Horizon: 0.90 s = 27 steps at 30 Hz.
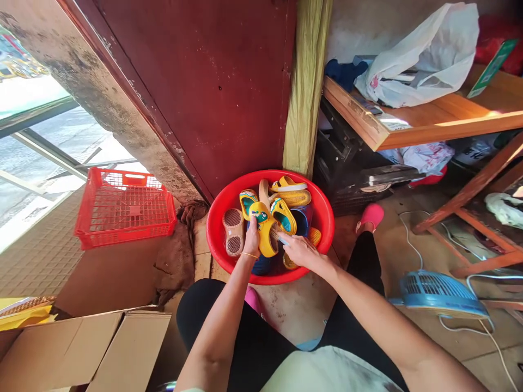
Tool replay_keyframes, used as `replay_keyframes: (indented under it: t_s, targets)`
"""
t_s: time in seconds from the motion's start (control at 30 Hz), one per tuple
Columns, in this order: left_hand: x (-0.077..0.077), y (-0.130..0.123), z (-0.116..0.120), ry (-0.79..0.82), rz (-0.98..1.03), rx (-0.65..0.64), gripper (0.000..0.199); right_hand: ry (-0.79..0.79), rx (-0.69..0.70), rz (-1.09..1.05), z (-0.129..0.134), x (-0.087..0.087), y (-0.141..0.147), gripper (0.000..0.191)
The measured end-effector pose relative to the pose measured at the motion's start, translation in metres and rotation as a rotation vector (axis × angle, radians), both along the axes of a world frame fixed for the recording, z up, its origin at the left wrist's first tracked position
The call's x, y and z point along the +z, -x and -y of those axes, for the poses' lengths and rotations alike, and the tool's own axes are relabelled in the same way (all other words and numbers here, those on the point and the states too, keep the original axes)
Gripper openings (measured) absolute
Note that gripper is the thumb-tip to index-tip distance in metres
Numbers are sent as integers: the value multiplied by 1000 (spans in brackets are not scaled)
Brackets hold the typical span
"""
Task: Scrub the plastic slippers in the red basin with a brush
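A large red basin full of children's shoes stands on the floor between my knees. My left hand grips a yellow clog with a green cartoon figure on its upper, holding it above the other shoes. In my right hand is a slim light-blue tool that looks like a brush. Its tip meets the clog's opening and its working end is hidden. Around them lie another yellow clog, a yellow sandal and a tan sole facing up.
A red plastic crate sits to the left, above open cardboard boxes. Behind the basin rises a dark red door. On the right are a wooden table with a white plastic bag and a blue fan with cords.
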State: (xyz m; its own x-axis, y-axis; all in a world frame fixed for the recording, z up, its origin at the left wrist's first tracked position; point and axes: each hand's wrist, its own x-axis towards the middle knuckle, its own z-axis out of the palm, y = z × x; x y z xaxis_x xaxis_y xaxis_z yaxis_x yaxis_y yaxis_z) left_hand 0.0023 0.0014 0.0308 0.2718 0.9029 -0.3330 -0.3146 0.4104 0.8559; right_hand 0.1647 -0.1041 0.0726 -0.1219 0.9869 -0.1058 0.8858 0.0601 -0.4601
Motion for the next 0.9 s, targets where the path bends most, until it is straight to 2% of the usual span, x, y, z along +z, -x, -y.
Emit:
replay_keyframes:
  t_s: [0.07,0.17,0.27,0.33,0.43,0.5,0.6,0.67,0.77,0.9]
  targets:
    - [1,4,3,-23,-24,97,73,2,21,-84,-2,-5,4,59]
    - [9,17,1,-116,-124,228,58,43,153,-177,13,-5,-3,56]
    - [25,26,-2,-265,-208,300,49,74,243,-68,38,0,-20,55]
    - [34,28,-2,-374,-227,309,52,85,235,66,53,4,-32,54]
    - [44,29,1,-519,-271,309,68,66,168,142,70,5,-50,51]
    - [48,31,3,-588,-325,328,73,2,103,36,79,1,-59,53]
    - [51,38,3,-625,-384,388,67,-90,-46,-172,90,-10,-62,56]
    - [51,42,3,-616,-397,407,62,-115,-147,-243,94,-18,-56,54]
    - [49,45,3,-591,-386,389,56,-157,-220,-303,93,-27,-42,51]
    - [43,42,4,-434,-277,322,49,-273,-316,-267,77,-30,-39,54]
